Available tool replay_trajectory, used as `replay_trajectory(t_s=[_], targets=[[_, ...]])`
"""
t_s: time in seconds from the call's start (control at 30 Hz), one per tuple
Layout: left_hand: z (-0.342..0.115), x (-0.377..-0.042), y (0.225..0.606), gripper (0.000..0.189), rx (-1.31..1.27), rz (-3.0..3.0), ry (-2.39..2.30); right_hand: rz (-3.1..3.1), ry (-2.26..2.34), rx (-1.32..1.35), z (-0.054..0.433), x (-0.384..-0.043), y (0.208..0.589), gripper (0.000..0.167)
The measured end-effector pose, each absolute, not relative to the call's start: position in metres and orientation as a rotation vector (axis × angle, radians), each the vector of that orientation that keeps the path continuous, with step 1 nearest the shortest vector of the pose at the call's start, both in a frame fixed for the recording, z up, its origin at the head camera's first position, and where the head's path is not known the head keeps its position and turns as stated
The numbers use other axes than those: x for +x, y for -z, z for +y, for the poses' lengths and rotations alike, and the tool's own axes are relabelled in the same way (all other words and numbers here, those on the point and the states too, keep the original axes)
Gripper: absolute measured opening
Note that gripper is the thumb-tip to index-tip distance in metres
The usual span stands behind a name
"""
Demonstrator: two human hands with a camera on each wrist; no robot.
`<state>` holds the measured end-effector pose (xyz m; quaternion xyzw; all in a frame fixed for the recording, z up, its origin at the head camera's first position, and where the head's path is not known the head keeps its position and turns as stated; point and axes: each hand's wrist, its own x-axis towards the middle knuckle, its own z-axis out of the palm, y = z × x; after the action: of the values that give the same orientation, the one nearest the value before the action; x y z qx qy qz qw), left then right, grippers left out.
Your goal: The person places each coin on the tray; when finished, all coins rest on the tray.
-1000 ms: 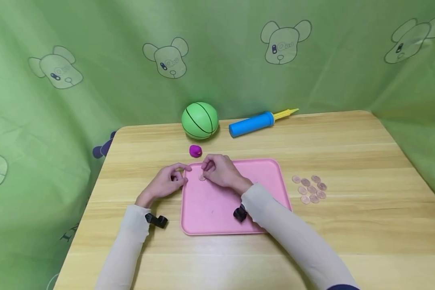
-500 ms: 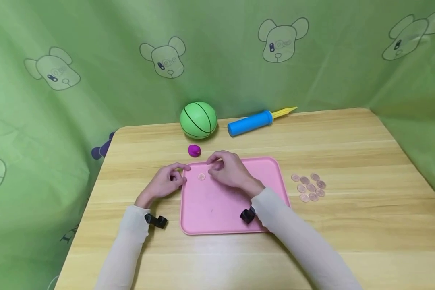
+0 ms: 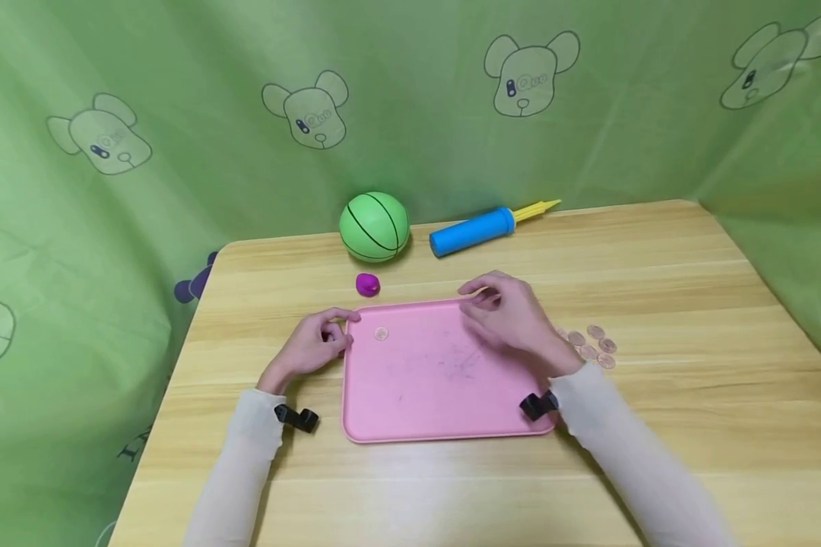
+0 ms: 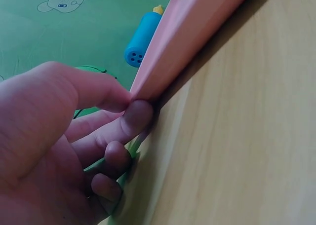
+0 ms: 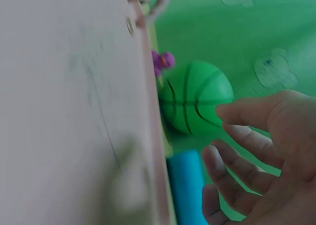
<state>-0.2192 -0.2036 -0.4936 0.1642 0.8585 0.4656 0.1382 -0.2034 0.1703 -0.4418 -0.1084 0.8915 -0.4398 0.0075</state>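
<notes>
A pink tray point(image 3: 410, 410) lies on the wooden table. My left hand point(image 3: 312, 342) holds its far left corner; the left wrist view shows thumb and fingertips at the rim point(image 4: 170, 52). Near that corner, one copper coin point(image 3: 381, 333) lies flat on the tray, also visible as a small coin point(image 5: 130, 26) in the right wrist view. My right hand point(image 3: 509, 315) is over the tray's far right part, fingers loosely bent with nothing between them. Right of the tray, several more copper coins point(image 3: 588, 352) lie in a group, some hidden by the right wrist.
Behind the tray sit a small purple rubber duck point(image 3: 367, 285), a green ball point(image 3: 375, 227) with black lines and a blue pump point(image 3: 472, 232) with a yellow nozzle. A green curtain point(image 3: 410, 114) hangs along the table's back and sides.
My right hand has moved right, away from the coin on the tray, towards the tray's right side; its forearm now covers part of the coin group. The left hand stays at the corner.
</notes>
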Motion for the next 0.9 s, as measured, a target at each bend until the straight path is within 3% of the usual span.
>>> replay_trajectory(t_s=[0.33, 0.9], targets=[[-0.198, -0.219, 0.496, 0.042, 0.465, 2.520, -1.353, 2.973, 1.285, -0.223, 0.240, -0.185, 0.422, 0.025], [-0.196, -0.218, 0.495, 0.041, 0.453, 2.515, -1.358, 3.036, 0.964, -0.142, 0.318, -0.165, 0.448, 0.023]])
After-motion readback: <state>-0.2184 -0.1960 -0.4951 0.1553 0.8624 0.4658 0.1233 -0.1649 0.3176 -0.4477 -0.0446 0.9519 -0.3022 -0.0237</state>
